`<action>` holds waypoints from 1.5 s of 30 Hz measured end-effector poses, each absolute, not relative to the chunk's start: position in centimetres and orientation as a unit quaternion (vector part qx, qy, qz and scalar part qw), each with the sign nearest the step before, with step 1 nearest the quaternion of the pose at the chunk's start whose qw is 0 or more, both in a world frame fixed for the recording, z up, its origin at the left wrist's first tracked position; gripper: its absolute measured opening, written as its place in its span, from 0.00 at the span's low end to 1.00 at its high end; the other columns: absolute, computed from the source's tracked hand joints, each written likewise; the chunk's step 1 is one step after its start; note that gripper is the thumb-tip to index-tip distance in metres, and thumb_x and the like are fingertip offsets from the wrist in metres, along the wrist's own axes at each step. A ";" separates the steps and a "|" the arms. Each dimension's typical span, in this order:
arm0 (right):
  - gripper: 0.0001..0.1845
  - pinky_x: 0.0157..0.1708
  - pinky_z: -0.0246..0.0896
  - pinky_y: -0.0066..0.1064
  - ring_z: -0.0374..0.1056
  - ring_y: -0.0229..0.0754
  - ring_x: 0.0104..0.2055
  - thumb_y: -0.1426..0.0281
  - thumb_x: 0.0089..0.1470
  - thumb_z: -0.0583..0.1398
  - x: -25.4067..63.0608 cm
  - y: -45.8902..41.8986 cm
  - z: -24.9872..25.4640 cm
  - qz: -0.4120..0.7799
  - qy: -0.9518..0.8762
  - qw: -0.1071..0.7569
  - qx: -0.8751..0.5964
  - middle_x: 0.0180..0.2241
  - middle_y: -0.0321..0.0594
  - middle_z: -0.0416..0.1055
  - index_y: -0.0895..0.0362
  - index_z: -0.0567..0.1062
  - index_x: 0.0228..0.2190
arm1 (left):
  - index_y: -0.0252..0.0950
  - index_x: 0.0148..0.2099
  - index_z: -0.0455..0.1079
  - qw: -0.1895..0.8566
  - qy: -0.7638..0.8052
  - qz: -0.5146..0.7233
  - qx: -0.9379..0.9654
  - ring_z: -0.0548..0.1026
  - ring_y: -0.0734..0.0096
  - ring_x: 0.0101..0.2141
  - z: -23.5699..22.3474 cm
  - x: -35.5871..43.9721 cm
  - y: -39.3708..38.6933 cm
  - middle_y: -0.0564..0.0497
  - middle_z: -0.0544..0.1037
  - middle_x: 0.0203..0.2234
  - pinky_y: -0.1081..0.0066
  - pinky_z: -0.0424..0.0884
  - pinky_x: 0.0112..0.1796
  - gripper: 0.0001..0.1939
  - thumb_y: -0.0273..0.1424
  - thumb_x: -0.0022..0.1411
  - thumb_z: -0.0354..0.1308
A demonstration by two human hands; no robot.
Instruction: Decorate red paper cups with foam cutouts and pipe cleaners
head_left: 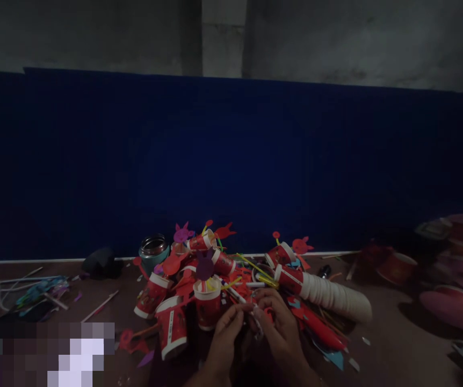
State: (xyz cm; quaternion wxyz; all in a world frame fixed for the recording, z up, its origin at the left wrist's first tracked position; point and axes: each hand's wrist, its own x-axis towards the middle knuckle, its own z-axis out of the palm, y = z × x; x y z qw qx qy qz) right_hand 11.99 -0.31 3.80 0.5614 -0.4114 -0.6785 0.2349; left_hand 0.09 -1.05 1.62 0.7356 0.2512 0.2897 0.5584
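Observation:
My left hand (224, 334) and my right hand (279, 326) meet at the bottom centre over a heap of craft pieces. Both have their fingers pinched together around a thin white straw (244, 300) and a small red piece between them; the dim light hides the details. Just left of my left hand stands a red paper cup (208, 307) with a purple cut-out on a stick. More red cups (172, 327) lie tipped around it, with coloured straws and red paper shapes. A stack of white-sided cups (333, 296) lies on its side to the right.
A brown table (392, 344) runs along a dark blue partition (231, 161). A glass jar (153, 250) stands behind the heap, a dark object (101, 263) lies left of it, loose straws (26, 293) lie far left, and pink and red bowls (457, 301) sit at right.

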 end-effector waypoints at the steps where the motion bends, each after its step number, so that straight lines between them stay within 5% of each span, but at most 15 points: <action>1: 0.07 0.37 0.59 0.33 0.63 0.44 0.38 0.70 0.56 0.53 12.0 -0.5 3.7 0.232 -0.670 0.576 -0.406 0.34 0.41 0.64 0.54 0.66 0.26 | 0.36 0.38 0.74 0.745 0.276 0.553 0.251 0.65 0.82 0.15 1.4 0.2 -1.1 0.55 0.73 0.18 0.80 0.59 0.19 0.17 0.40 0.47 0.65; 4: 0.06 0.37 0.59 0.34 0.63 0.43 0.38 0.71 0.57 0.51 11.9 -0.9 3.6 0.223 -0.667 0.599 -0.383 0.34 0.41 0.63 0.54 0.64 0.28 | 0.45 0.53 0.66 0.763 0.221 0.552 0.254 0.57 0.86 0.09 0.9 0.0 -1.2 0.57 0.74 0.21 0.81 0.52 0.13 0.24 0.40 0.52 0.61; 6: 0.04 0.39 0.58 0.35 0.62 0.44 0.38 0.72 0.56 0.51 11.8 -1.1 3.6 0.220 -0.691 0.577 -0.375 0.34 0.41 0.64 0.54 0.63 0.30 | 0.48 0.57 0.60 0.755 0.217 0.563 0.256 0.61 0.85 0.10 0.9 -0.3 -1.2 0.56 0.76 0.26 0.80 0.56 0.14 0.29 0.41 0.53 0.59; 9: 0.03 0.37 0.59 0.35 0.61 0.43 0.35 0.73 0.53 0.52 11.5 -1.1 3.6 0.225 -0.748 0.490 -0.386 0.31 0.39 0.64 0.54 0.64 0.32 | 0.43 0.54 0.65 0.726 0.273 0.577 0.254 0.76 0.73 0.30 1.3 -0.8 -1.0 0.50 0.77 0.40 0.74 0.70 0.33 0.25 0.41 0.53 0.58; 11: 0.06 0.34 0.59 0.34 0.61 0.43 0.33 0.75 0.48 0.53 11.2 -1.0 3.7 0.225 -0.769 0.433 -0.414 0.30 0.37 0.63 0.54 0.63 0.31 | 0.41 0.49 0.70 0.705 0.316 0.582 0.255 0.71 0.64 0.46 1.6 -0.9 -0.9 0.50 0.75 0.45 0.70 0.64 0.47 0.22 0.42 0.52 0.59; 13: 0.08 0.33 0.59 0.34 0.60 0.43 0.33 0.77 0.44 0.55 10.8 -1.0 3.7 0.220 -0.771 0.395 -0.450 0.31 0.37 0.63 0.54 0.63 0.29 | 0.40 0.46 0.72 0.691 0.346 0.578 0.261 0.67 0.59 0.51 1.8 -0.7 -0.8 0.50 0.76 0.45 0.66 0.58 0.53 0.22 0.44 0.50 0.59; 18: 0.13 0.36 0.59 0.35 0.61 0.45 0.37 0.78 0.39 0.57 10.2 -1.0 3.2 0.201 -0.748 0.391 -0.497 0.34 0.39 0.65 0.55 0.64 0.31 | 0.39 0.40 0.74 0.664 0.387 0.581 0.267 0.68 0.56 0.50 1.8 -0.3 -0.4 0.50 0.78 0.39 0.60 0.55 0.55 0.24 0.48 0.43 0.62; 25: 0.11 0.35 0.60 0.33 0.62 0.43 0.34 0.78 0.40 0.56 10.3 -0.6 2.7 0.248 -0.704 0.452 -0.489 0.31 0.37 0.65 0.54 0.64 0.29 | 0.38 0.41 0.73 0.710 0.348 0.567 0.232 0.71 0.58 0.45 2.1 -0.2 -0.5 0.49 0.79 0.35 0.62 0.62 0.50 0.29 0.52 0.41 0.61; 34: 0.11 0.29 0.60 0.29 0.64 0.38 0.28 0.73 0.42 0.59 11.4 1.2 2.9 0.394 -0.603 0.528 -0.449 0.25 0.31 0.65 0.54 0.61 0.29 | 0.35 0.29 0.69 0.513 0.443 0.573 0.461 0.68 0.69 0.28 1.1 -0.9 -0.7 0.53 0.73 0.24 0.73 0.64 0.32 0.12 0.40 0.52 0.58; 39: 0.03 0.32 0.61 0.31 0.64 0.41 0.31 0.68 0.48 0.57 11.6 1.1 2.9 0.318 -0.630 0.541 -0.458 0.27 0.36 0.67 0.55 0.67 0.27 | 0.35 0.29 0.69 0.518 0.460 0.570 0.441 0.68 0.69 0.27 1.0 -1.0 -0.5 0.53 0.73 0.22 0.73 0.64 0.30 0.14 0.42 0.52 0.58; 45: 0.06 0.43 0.59 0.39 0.65 0.48 0.40 0.72 0.48 0.58 11.6 0.7 3.2 0.220 -0.690 0.503 -0.472 0.32 0.42 0.71 0.55 0.71 0.21 | 0.35 0.32 0.71 0.492 0.480 0.572 0.447 0.70 0.65 0.30 1.4 -1.1 -0.6 0.50 0.75 0.25 0.70 0.65 0.33 0.13 0.41 0.52 0.57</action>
